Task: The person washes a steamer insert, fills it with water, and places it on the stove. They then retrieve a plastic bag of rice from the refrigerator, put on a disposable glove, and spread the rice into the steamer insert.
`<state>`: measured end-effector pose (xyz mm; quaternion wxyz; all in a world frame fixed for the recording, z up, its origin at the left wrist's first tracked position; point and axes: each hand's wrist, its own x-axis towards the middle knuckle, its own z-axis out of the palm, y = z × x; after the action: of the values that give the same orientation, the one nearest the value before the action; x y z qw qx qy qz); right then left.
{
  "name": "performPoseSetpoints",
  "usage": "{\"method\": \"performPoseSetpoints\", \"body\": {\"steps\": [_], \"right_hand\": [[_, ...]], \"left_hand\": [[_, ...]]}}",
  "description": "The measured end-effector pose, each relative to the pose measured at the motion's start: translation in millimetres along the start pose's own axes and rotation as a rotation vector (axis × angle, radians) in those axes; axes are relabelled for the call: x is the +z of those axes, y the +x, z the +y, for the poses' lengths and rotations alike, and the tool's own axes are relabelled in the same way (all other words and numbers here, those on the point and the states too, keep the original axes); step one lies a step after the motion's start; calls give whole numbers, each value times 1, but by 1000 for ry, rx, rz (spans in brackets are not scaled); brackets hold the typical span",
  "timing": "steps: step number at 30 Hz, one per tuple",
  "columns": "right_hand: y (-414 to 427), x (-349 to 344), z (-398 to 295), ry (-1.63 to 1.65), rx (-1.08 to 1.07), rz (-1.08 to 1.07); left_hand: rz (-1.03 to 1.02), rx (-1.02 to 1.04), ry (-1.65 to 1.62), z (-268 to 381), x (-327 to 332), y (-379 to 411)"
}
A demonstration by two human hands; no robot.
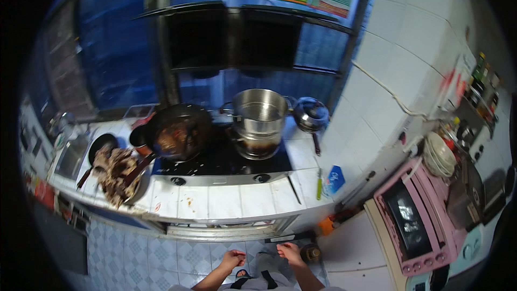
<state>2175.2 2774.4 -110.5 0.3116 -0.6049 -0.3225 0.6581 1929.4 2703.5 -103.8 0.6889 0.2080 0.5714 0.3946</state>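
Observation:
My left hand [233, 259] hangs in front of the tiled counter with its fingers curled and nothing visible in them. At about the same height, my right hand [288, 251] is loosely closed, also with no object showing. Both hands are apart from the counter [222, 202]. On the gas stove [218, 165], a dark wok [202, 121] holds brown, saucy food [175, 135]. A tall steel pot [260, 107] stands on the right burner. Left of the stove, a heap of cooked meat and bones [117, 169] overfills a bowl, under the wok's handle [137, 170].
A lidded saucepan [310, 115] stands right of the stove. A green-handled knife [319, 186], a dark stick [294, 190] and a blue packet [335, 180] lie near the wall. A pink toaster oven [416, 218] is at the right, a sink [72, 157] far left, a small frying pan [103, 145] beside it.

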Motion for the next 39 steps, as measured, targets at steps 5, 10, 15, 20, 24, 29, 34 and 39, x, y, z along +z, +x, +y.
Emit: {"method": "performPoseSetpoints", "body": {"steps": [5,10,15,20,24,29,34,39], "right_hand": [[55,1,-18,5,-7,-17],[61,-8,-56,-136,-307,96],[-30,-59,-5,-450,-460,569],[-186,-154,120,-322,-88,1207],[-336,-233,146,-642,194,1658],[-471,-313,175,-1266,757,1564],[-531,-351,194,-1636,914,1071],[-524,-365,218,-1798,874,970]], "left_hand": [[60,-37,-51,27,4,16],[-80,86,63,60,49,31],[-340,-19,189,30,57,46],[-587,-283,419,-29,84,21],[-741,-363,652,-60,114,-27],[-949,-397,792,-117,176,-78],[-1082,-427,811,-215,234,-114],[-1071,-633,941,-288,327,-229]]}}
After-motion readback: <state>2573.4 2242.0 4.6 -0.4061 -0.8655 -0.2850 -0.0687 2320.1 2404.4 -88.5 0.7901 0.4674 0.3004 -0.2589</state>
